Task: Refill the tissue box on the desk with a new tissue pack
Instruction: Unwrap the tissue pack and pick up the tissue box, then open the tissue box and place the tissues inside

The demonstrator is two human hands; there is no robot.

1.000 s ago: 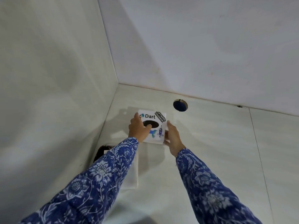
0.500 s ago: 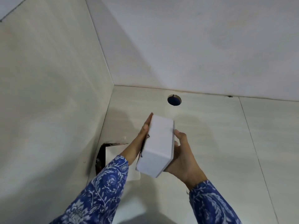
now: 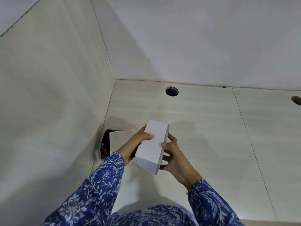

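Note:
I hold a white tissue box (image 3: pixel 152 147) in the air above the pale desk (image 3: pixel 203 128), turned so a plain white face points up at me. My left hand (image 3: pixel 135 144) grips its left side with the thumb across the top face. On the box's right side, my right hand (image 3: pixel 172 154) has its thumb on the top face and its fingers underneath. A new tissue pack (image 3: pixel 114 139), white with a dark printed end, lies on the desk by the left wall, partly hidden behind my left hand.
The desk sits in a corner between a left wall (image 3: pixel 48 95) and a back wall (image 3: pixel 195 38). A round cable hole (image 3: pixel 171 91) is near the back edge, and a second hole (image 3: pixel 296 100) shows at the far right.
The tissue box stood on the desk with its printed top up. Both hands lifted it, turned it over and drew it nearer to me, with both thumbs now on its upper face.

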